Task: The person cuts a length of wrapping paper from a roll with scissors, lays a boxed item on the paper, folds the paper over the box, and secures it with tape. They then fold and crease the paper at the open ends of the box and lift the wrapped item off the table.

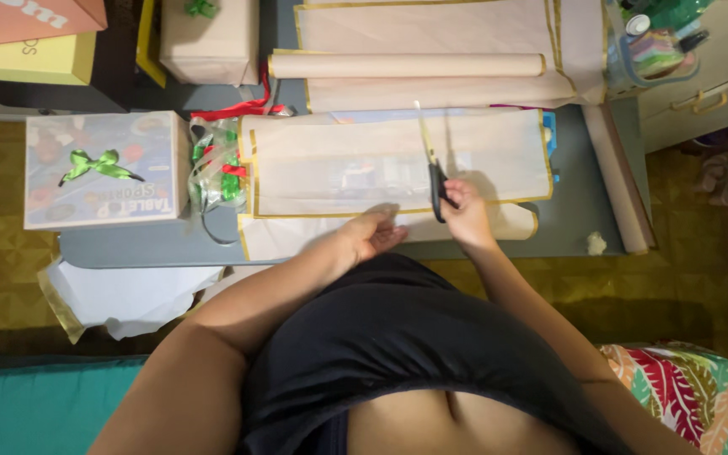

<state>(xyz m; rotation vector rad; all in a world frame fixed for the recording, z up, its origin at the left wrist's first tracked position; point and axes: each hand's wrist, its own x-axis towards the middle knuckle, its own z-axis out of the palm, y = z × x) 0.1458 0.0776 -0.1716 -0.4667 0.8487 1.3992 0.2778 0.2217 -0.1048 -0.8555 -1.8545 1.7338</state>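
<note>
One head-worn view looks steeply down over the person's torso onto the grey table (575, 211), which runs toward twelve o'clock, fairly near.

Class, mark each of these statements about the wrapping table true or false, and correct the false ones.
1. The right hand holds scissors. True.
2. The scissors point toward the person's body. False: the blades point away, over the cream paper sheet.
3. The left hand rests on the paper at the near table edge. True.
4. The box at the left carries a red bow. False: its bow is green.
5. The paper roll lies beyond the sheet being cut. True.
6. The paper sheet has a blue border. False: its edge is gold-yellow.
</note>
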